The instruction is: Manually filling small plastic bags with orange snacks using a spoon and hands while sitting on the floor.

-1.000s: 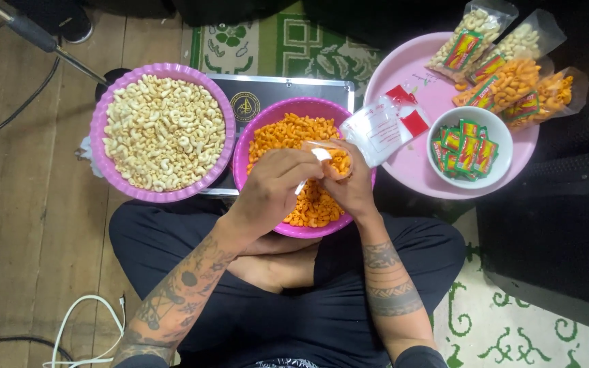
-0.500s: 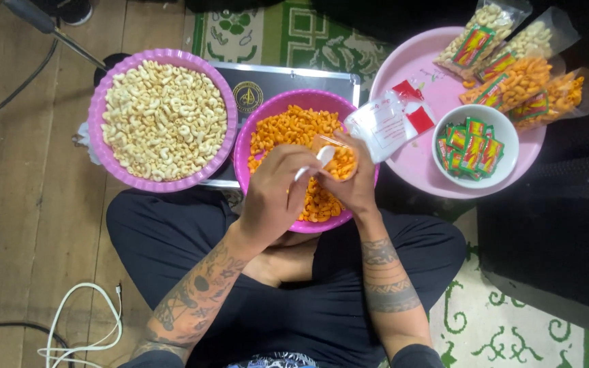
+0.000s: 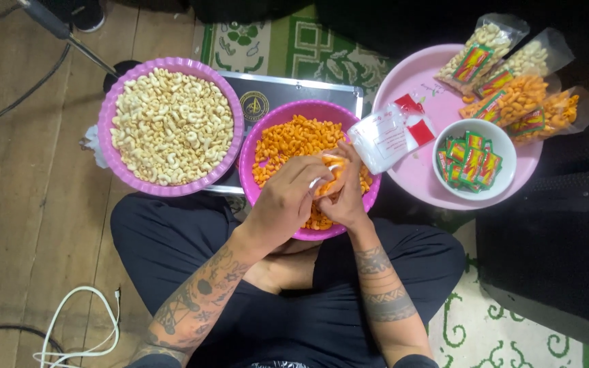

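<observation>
Underneath, bare wood floor (image 3: 28, 204) beside green patterned rug (image 3: 308, 48).

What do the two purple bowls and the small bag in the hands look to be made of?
Purple bowls: likely moulded plastic, going by the uniform colour and the scalloped rim with a soft sheen. Bag: thin clear plastic film, see-through and crinkled, with a red printed part. It is held by the right hand.

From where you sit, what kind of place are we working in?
Probably a home floor used for packing snacks by hand: the person sits cross-legged on wooden floorboards beside a patterned green rug, with purple snack bowls and filled clear bags close by.
</observation>
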